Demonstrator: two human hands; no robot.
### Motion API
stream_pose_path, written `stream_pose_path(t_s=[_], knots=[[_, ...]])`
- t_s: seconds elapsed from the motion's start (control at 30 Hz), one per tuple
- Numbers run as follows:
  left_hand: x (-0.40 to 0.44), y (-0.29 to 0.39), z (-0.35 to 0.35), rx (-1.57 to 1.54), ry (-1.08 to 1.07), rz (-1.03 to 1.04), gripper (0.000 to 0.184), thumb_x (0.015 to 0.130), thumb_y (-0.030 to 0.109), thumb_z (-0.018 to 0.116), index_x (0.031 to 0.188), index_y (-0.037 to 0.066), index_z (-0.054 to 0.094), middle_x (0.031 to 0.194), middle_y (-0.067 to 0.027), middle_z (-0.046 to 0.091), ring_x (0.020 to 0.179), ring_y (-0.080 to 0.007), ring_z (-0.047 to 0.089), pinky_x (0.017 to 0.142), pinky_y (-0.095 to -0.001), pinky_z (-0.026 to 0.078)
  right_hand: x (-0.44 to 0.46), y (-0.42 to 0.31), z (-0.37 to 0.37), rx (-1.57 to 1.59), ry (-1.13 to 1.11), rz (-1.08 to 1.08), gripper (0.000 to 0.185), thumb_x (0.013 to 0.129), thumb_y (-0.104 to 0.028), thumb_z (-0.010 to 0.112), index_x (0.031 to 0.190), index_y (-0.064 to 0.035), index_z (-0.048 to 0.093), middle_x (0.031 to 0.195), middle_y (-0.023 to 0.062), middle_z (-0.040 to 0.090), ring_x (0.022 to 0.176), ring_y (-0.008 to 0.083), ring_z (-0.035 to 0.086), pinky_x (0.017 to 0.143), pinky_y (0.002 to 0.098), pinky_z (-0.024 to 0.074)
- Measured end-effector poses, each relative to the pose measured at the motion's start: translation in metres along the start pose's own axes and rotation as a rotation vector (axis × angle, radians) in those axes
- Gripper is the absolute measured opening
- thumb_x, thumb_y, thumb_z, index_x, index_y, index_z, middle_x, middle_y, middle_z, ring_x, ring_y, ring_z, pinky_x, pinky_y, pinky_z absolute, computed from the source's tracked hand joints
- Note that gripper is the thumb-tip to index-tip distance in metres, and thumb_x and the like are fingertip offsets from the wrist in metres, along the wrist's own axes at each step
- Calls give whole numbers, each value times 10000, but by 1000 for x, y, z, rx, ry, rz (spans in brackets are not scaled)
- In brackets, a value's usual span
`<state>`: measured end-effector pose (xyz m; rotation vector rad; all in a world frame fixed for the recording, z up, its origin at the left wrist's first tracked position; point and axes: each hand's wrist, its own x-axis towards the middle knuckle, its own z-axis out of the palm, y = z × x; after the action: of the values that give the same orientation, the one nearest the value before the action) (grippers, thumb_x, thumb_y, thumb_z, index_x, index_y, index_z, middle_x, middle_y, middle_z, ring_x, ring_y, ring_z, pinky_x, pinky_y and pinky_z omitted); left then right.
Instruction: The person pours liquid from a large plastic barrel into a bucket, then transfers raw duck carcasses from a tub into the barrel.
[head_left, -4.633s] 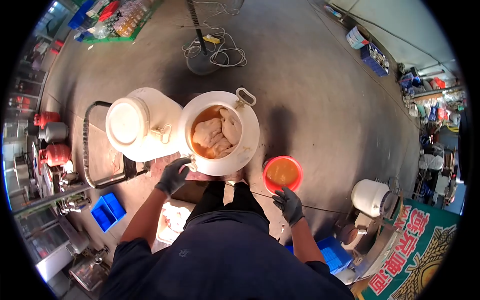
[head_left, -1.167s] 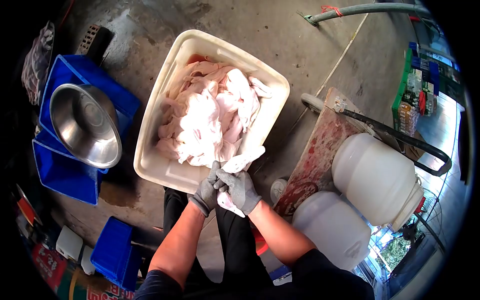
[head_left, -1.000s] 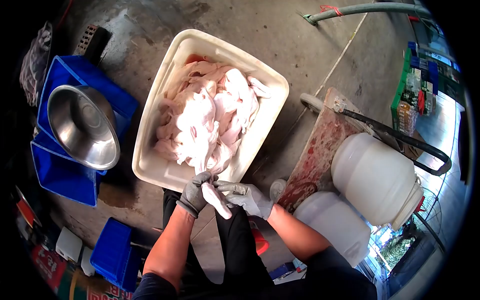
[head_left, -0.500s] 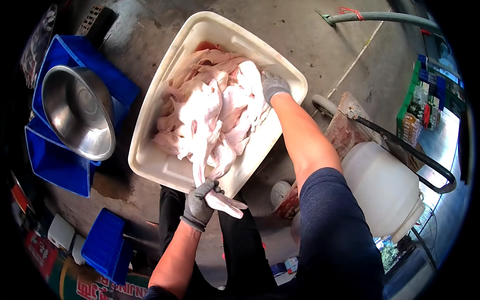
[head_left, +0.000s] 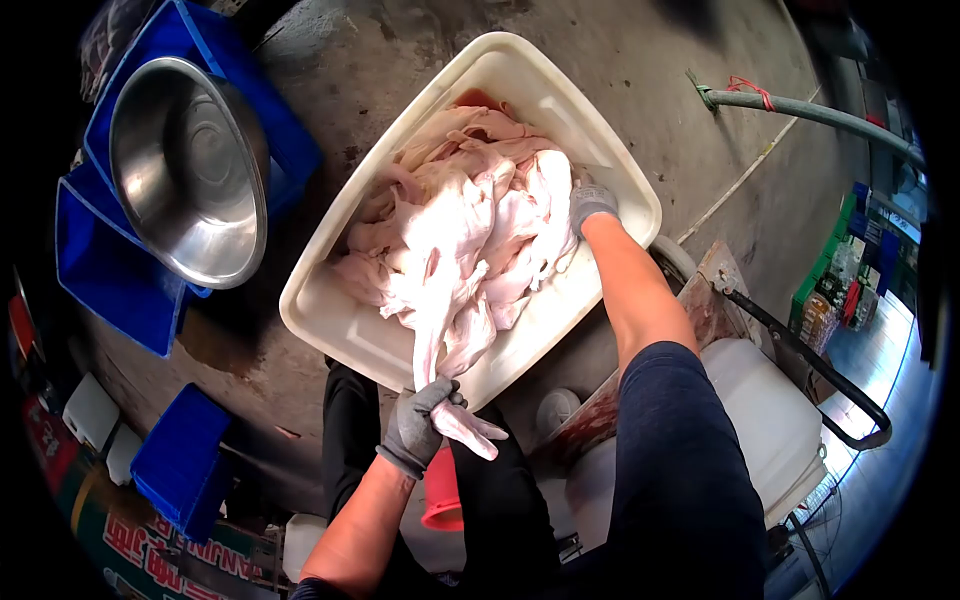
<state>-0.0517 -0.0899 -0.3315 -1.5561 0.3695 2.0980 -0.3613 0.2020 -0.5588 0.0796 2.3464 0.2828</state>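
A white plastic tub (head_left: 345, 345) holds a heap of pale plucked ducks (head_left: 520, 220). My left hand (head_left: 415, 425), in a grey glove, is wrapped round the neck of one duck (head_left: 440, 290) at the tub's near edge. The head end of that neck (head_left: 470, 430) sticks out past my fist, over my trouser legs. Inside the tub's right side, my gloved right hand (head_left: 594, 205) reaches down beside the heap and touches the outermost bird. Its fingers are largely hidden, so I cannot see how they are set.
At left, a steel basin (head_left: 190, 170) rests on blue crates (head_left: 110, 270). Another blue crate (head_left: 185, 460) lies lower left. A red bucket (head_left: 442, 490) stands between my legs. On the right are a cart handle (head_left: 800, 360), a whitish container (head_left: 760, 420) and a hose (head_left: 820, 110).
The view has shifted, so the tub and both hands appear farther right and slightly lower. My left hand keeps its hold on the neck. The red bucket has come into sight.
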Motion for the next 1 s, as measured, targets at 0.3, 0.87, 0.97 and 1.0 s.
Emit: stream_pose_path(t_s=[0.3, 0.87, 0.97, 1.0], knots=[[-2, -9, -16, -36, -51, -17, 186, 942, 122, 617, 1078, 2, 572, 885, -99, 610, 807, -238, 612, 744, -415, 546, -35, -3, -64, -439, -440, -410, 469, 668, -184, 672, 1114, -45, 715, 1106, 193, 711, 1026, 329, 689, 857, 405, 557], [2, -11, -22, 44, 6, 24, 173, 940, 113, 608, 1060, -11, 592, 870, -111, 621, 797, -236, 624, 723, -398, 555, -73, -32, -40, -80, -354, -137, 463, 737, -249, 657, 1096, 40, 700, 1134, 199, 699, 1051, 313, 682, 902, 392, 538], [3, -9, -26, 37, -7, 20, 180, 942, 116, 607, 1070, -9, 588, 889, -109, 619, 799, -237, 624, 733, -393, 552, -53, -20, -13, 110, -187, -41, 589, 775, -257, 620, 1285, 35, 582, 1270, 221, 635, 1170, 359, 622, 991, 389, 501], [3, -9, -23, 60, -2, 35, 184, 942, 119, 608, 1075, -7, 588, 891, -110, 618, 803, -237, 623, 738, -389, 549, -57, -20, -18, 181, -194, -62, 589, 782, -264, 614, 1286, 38, 580, 1267, 235, 632, 1176, 372, 615, 1002, 392, 494]])
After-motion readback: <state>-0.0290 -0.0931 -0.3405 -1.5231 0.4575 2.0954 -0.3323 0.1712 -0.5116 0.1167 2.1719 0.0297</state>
